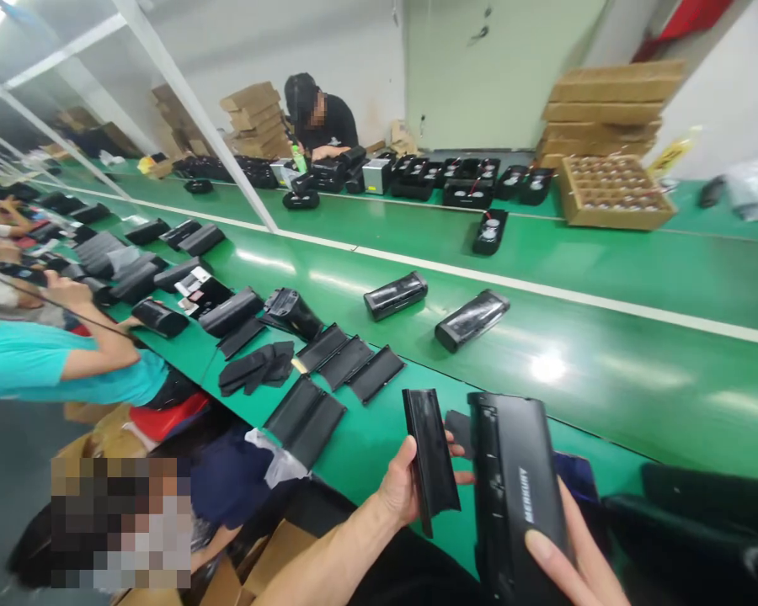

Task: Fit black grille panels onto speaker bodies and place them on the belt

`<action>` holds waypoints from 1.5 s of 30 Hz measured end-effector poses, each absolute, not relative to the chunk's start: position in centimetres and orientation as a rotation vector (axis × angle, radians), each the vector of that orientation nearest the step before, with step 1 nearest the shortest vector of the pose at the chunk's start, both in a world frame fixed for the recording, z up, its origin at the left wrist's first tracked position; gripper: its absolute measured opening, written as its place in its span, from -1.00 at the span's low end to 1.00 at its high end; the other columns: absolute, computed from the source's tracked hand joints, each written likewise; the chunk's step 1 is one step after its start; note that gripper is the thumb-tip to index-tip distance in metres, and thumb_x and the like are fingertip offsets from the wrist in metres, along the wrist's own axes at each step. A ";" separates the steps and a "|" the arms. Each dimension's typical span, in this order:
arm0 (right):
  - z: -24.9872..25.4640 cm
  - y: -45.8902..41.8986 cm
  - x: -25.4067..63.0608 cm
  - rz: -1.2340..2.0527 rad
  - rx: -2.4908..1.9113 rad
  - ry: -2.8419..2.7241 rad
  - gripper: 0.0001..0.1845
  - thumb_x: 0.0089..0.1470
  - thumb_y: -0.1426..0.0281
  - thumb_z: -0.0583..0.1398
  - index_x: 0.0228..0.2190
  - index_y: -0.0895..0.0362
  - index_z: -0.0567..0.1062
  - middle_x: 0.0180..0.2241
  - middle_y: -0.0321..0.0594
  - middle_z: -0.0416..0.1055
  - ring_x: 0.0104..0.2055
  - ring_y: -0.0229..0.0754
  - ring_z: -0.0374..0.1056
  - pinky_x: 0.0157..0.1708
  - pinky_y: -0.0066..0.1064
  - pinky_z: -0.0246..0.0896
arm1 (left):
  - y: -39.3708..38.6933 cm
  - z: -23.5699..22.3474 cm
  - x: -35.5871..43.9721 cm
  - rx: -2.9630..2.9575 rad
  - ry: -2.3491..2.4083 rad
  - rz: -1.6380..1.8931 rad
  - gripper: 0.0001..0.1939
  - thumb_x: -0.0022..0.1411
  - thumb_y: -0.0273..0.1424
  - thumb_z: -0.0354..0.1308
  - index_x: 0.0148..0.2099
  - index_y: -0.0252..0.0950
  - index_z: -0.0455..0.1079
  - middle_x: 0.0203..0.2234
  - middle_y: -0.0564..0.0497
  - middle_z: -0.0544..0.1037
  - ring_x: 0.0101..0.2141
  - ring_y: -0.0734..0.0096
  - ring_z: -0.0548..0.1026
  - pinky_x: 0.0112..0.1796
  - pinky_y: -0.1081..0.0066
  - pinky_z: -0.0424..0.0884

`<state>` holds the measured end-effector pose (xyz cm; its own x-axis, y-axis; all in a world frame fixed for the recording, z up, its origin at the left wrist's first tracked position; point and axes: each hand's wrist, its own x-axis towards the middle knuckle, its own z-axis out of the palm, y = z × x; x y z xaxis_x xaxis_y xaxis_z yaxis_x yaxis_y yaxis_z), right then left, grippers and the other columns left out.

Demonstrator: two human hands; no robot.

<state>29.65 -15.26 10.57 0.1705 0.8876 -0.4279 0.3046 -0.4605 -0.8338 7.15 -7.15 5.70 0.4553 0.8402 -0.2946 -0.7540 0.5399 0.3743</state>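
Hands above a green surface [619, 290] grasp black parts: the left hand [403, 486] holds a curved panel [430, 450], the right hand [572, 547] a "MERKURY" casing [519, 497] just beside it.

A long green bench [366, 429] is running diagonally, its near strip bearing flat black panels [376, 374], some lying side by side, and a pile of dark, soft-looking pieces [256, 368]. Farther left, black casings [231, 311] are crowding the surface. Across a dark seam, two black casings [396, 295] are resting apart on glossy green. Beyond a white line, one black unit [489, 231] is lying near rows of black housings [410, 178] and a compartmented cardboard tray [616, 215].
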 end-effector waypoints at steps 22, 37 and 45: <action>14.5 -11.7 25.2 1.040 -2.006 -1.407 0.02 0.19 -0.11 0.19 0.48 -0.06 -0.08 0.39 0.01 0.16 0.34 0.32 0.23 0.23 0.13 0.25 | -6.6 7.8 10.5 0.279 0.535 1.062 -0.12 -0.10 0.01 0.55 0.20 -0.27 0.41 0.00 -0.27 0.59 0.03 -0.15 0.56 0.05 0.00 0.44; 14.3 -11.8 24.9 1.145 -2.054 -1.411 0.05 0.24 -0.14 0.10 0.49 0.07 -0.18 0.50 0.00 -0.12 0.51 0.20 -0.10 0.41 0.08 -0.10 | -6.9 6.5 11.0 0.299 0.526 0.945 -0.09 -0.04 -0.02 0.53 0.27 -0.27 0.35 0.05 -0.29 0.57 0.03 -0.16 0.57 0.11 -0.03 0.39; 13.0 -10.8 26.2 1.308 -1.986 -1.430 0.14 0.19 -0.15 0.14 0.50 0.07 -0.26 0.51 0.01 -0.15 0.51 0.15 -0.11 0.42 0.04 -0.10 | -6.5 6.5 11.1 0.238 0.514 0.863 -0.09 -0.03 0.01 0.51 0.27 -0.29 0.38 0.04 -0.30 0.59 0.02 -0.11 0.58 0.14 -0.02 0.37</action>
